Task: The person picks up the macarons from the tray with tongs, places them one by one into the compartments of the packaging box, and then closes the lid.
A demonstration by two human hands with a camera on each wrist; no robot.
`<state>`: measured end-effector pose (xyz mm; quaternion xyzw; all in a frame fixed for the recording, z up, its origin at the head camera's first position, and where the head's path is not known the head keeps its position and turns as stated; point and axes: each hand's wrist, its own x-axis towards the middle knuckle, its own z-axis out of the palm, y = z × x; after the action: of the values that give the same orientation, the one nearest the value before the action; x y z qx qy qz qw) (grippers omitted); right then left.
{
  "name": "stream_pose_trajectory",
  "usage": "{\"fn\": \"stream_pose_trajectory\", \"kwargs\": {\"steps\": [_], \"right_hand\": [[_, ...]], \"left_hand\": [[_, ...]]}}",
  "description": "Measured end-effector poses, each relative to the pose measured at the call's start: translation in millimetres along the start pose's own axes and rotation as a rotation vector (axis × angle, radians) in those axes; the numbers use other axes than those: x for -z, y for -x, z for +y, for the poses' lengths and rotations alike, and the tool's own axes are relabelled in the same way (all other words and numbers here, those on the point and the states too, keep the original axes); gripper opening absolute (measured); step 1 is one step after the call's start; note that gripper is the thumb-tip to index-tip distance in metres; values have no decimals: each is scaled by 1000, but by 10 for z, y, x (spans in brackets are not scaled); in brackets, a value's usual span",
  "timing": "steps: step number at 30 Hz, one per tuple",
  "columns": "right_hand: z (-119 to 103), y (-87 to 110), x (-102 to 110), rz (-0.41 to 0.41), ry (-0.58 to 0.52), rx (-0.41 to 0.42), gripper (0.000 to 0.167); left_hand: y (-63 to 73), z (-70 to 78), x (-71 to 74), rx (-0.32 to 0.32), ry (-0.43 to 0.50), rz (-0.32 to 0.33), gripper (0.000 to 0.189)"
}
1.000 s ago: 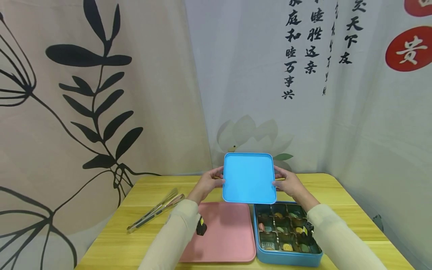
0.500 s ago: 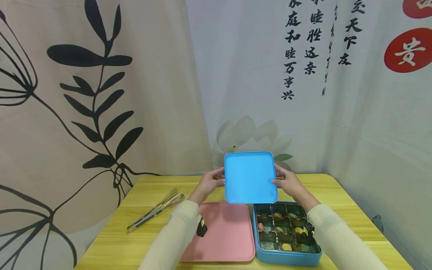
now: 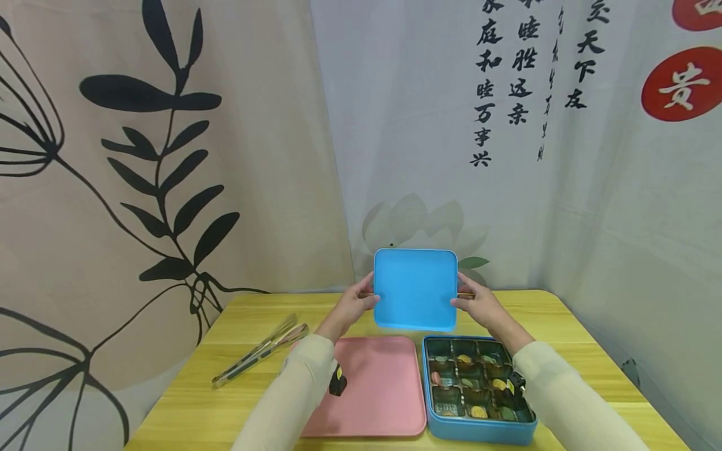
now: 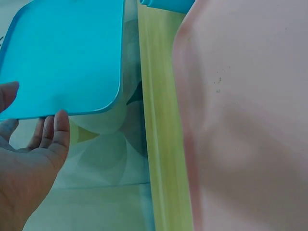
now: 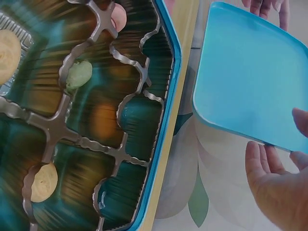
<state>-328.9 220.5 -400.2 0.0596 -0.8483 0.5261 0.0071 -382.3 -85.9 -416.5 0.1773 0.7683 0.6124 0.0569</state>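
A light blue square lid [image 3: 415, 289] is held up above the back of the table, its flat face toward the head camera. My left hand [image 3: 351, 307] grips its left edge and my right hand [image 3: 482, 307] its right edge. In the left wrist view, the left thumb lies over the face of the lid [image 4: 67, 57], with fingertips at the rim. The right wrist view has the right hand [image 5: 279, 192] pinching the opposite rim. Below the right hand stands a blue box [image 3: 482, 431] with a dark compartmented insert, several compartments holding macaron-like pieces.
A pink tray [image 3: 378, 388] lies left of the box, close against it. Metal tongs [image 3: 259, 354] rest on the wooden table [image 3: 197, 413] to the left. A printed curtain [image 3: 282, 156] hangs behind the table's back edge.
Both hands have kept their grip on the lid. It has risen slightly, shifted a little left in the last half second, and more of the box's back edge shows beneath it.
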Motion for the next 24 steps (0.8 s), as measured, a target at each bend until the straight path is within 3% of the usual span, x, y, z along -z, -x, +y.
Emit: {"fn": "stream_pose_trajectory", "kwargs": {"steps": [13,24], "right_hand": [[-12,77,58,18,-36,-7,68],[34,91,84,11,-55,-13,76]], "left_hand": [[31,-41,-58,18,-30,-48,67],[100,-58,-107,38,-38,-19,65]]}}
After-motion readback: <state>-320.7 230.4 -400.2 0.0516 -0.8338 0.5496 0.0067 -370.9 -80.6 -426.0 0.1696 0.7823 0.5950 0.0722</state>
